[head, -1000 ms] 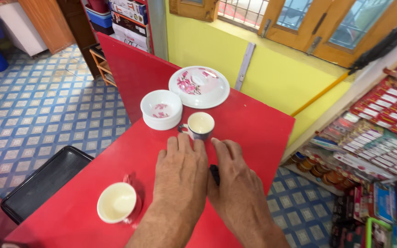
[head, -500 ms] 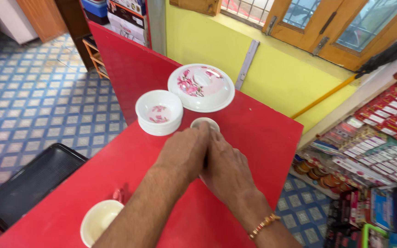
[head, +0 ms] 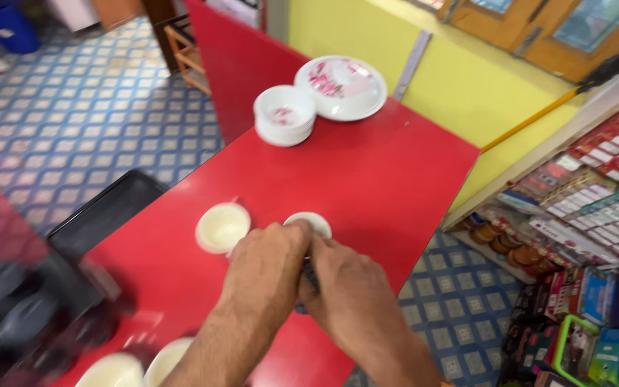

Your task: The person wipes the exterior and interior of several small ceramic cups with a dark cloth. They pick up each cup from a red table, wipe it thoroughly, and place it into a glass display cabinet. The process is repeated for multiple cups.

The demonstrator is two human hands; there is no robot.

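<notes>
My left hand (head: 265, 276) and my right hand (head: 352, 304) are pressed together over the near part of the red table (head: 395, 172). Their curled fingertips close on the near rim of a small white cup (head: 311, 222), which they mostly hide. A dark sliver shows between the two hands; I cannot tell what it is. A second small white cup (head: 222, 227) stands just left of the hands, apart from them.
A stack of white bowls (head: 284, 115) and a pink-patterned white plate (head: 340, 87) sit at the table's far end. Two more white cups (head: 112, 371) are at the near left edge. A black tray (head: 102, 211) lies left of the table; packed shelves (head: 596, 215) stand on the right.
Both hands came back toward me along the table, and the small cup at their fingertips came with them, away from the bowls. The view tilted down, showing more cups.
</notes>
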